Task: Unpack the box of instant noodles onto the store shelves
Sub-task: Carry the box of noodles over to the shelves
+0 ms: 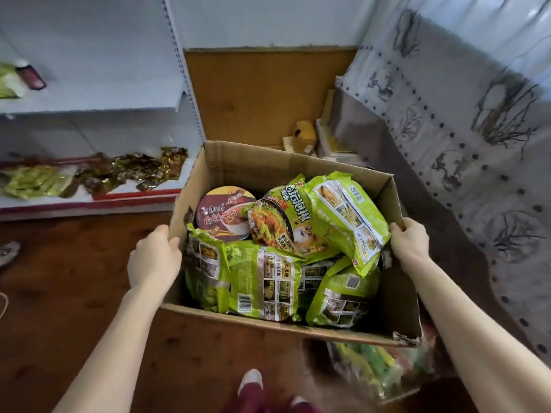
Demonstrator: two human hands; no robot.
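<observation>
L hand grips box L rim | R hand grips R rim | wood floor betw box & shelf

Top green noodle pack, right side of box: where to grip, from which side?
Pinch the green noodle pack by its crimped near end, from above right. It lies tilted atop the other packs, uncovered, that seam beside the right hand on the box wall.

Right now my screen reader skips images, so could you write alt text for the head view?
A person's left hand and right hand grip opposite walls of an open brown cardboard box packed with lime-green plastic instant noodle packets and two round noodle bowls. At left, white store shelves hold a few packets.
</observation>
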